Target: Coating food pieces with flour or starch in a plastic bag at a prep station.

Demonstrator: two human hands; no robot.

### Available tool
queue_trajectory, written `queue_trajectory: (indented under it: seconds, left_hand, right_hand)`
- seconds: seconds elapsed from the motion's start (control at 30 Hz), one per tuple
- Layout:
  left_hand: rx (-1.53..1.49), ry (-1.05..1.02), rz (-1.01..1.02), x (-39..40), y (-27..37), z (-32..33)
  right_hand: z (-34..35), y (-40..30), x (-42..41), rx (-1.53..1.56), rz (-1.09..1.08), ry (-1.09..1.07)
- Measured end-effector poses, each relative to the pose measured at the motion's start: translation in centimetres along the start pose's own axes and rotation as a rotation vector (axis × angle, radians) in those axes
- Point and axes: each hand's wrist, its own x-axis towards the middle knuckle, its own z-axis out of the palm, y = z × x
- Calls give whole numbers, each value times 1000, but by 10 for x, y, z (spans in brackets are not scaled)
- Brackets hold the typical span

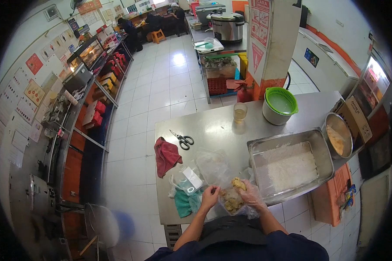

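My right hand (251, 195) wears a clear plastic glove and grips a yellowish piece of food, likely marinated meat (238, 183). Just below it, more such pieces (232, 205) lie in a clear plastic container or bag at the table's near edge. My bare left hand (210, 196) is at the left side of that container, thumb and fingers drawn together. Whether it pinches the plastic there is too small to tell. Beyond both hands spreads a clear plastic bag (212, 164). Left of it sit a clear plastic box (187, 182) and a green cloth (183, 204).
On the steel table (209, 130) are scissors (183, 140), a red cloth (166, 156), a glass of liquid (240, 112) and a green strainer (292, 106) over a pot. To the right stand a deep steel tray (256, 166) of white flour and a metal bowl (346, 130).
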Motion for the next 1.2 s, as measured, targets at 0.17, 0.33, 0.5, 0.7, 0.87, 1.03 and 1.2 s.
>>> queue_trajectory:
  seconds: [0.17, 0.33, 0.5, 0.7, 0.87, 1.03, 1.2]
  left_hand:
    - [-2, -8, -10, -2, 3, 0]
    - [-9, 41, 89, -6, 3, 4]
    - [0, 51, 148, -12, 20, 5]
    - [-44, -54, 90, -2, 9, -1]
    - [-105, -80, 83, -3, 17, -2]
    - [-370, -283, -80, 10, -2, -9]
    - [-363, -239, -135, 11, 18, -11]
  right_hand:
    - [0, 6, 5, 352, 246, -185]
    - [6, 11, 4, 18, 132, -232]
    - [26, 28, 14, -238, 54, -239]
    - [53, 48, 30, 131, 78, -199]
    - [58, 50, 31, -18, 51, 0]
    - [62, 55, 32, 89, 83, -11]
    - [58, 42, 24, 126, 128, 5]
